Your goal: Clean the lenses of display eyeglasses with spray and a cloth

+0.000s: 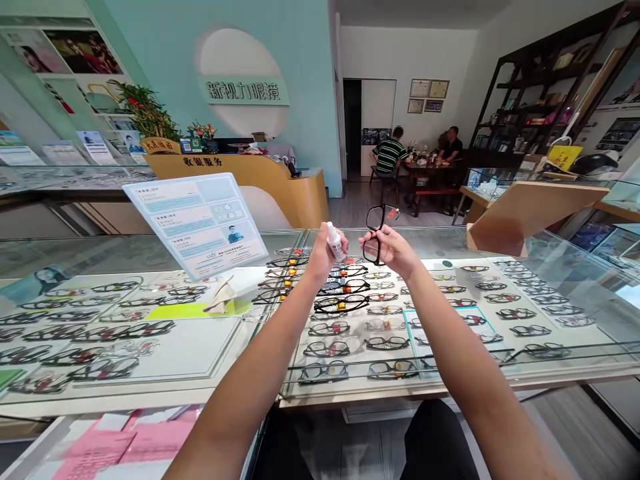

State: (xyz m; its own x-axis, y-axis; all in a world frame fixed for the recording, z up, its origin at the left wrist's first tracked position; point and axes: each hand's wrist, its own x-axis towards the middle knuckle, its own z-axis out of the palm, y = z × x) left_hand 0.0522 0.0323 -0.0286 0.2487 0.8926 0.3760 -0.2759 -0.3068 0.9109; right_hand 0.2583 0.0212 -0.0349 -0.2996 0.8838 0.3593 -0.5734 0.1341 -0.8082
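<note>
My left hand [323, 257] is closed around a small white spray bottle [335, 243], its nozzle pointing up. Just to the right, my right hand [395, 250] pinches a pair of black-framed glasses [375, 219] near the bridge. The glasses are turned on end, one lens above the other, and a red tag hangs by the upper part. Bottle and glasses are a short gap apart, both raised over the glass display counter [295, 393]. Below my hands, several black glasses with yellow tags [341, 305] lie in rows.
A crumpled beige cloth [220, 297] lies left of my hands. Behind it leans a blue-and-white information board [195, 223]. A wooden stand [530, 213] is at the right. An open drawer with pink packets [120, 443] sits lower left. Two people [390, 157] are at a far table.
</note>
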